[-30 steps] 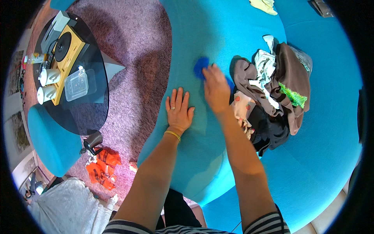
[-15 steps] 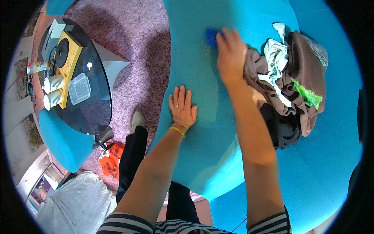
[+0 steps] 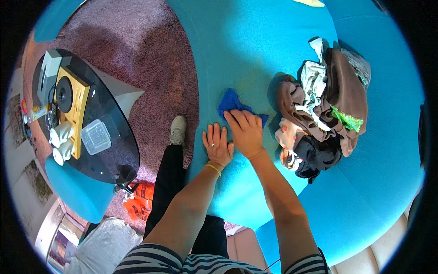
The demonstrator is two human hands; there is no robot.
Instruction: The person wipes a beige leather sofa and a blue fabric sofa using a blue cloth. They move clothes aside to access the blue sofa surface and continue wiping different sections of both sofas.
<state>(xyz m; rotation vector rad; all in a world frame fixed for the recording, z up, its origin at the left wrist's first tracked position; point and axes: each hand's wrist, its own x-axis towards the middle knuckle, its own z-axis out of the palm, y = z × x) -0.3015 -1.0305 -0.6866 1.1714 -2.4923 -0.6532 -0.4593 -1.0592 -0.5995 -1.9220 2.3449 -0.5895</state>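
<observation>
My right hand (image 3: 247, 136) presses a blue cloth (image 3: 230, 101) onto the seat of a turquoise sofa (image 3: 237, 196), its fingers bent over the cloth's near edge. Corners of the cloth stick out beyond the fingertips, and what lies under the palm is hidden. Just left of it, near the seat's curved front edge, my left hand (image 3: 219, 148) rests palm down with fingers outstretched and nothing in it. The two hands almost touch.
A heap of brown clothes (image 3: 346, 91) with white, black and green pieces lies to the right. At left stands a dark glass table (image 3: 112, 169) bearing a turntable (image 3: 64, 94), white mugs (image 3: 61, 133) and a clear plastic container (image 3: 96, 137). An orange bag (image 3: 138, 205) sits on the purple carpet (image 3: 155, 59).
My right hand has drawn the blue cloth back toward me, from the far part of the seat to beside my left hand. The left hand stays flat on the seat. The view has shifted.
</observation>
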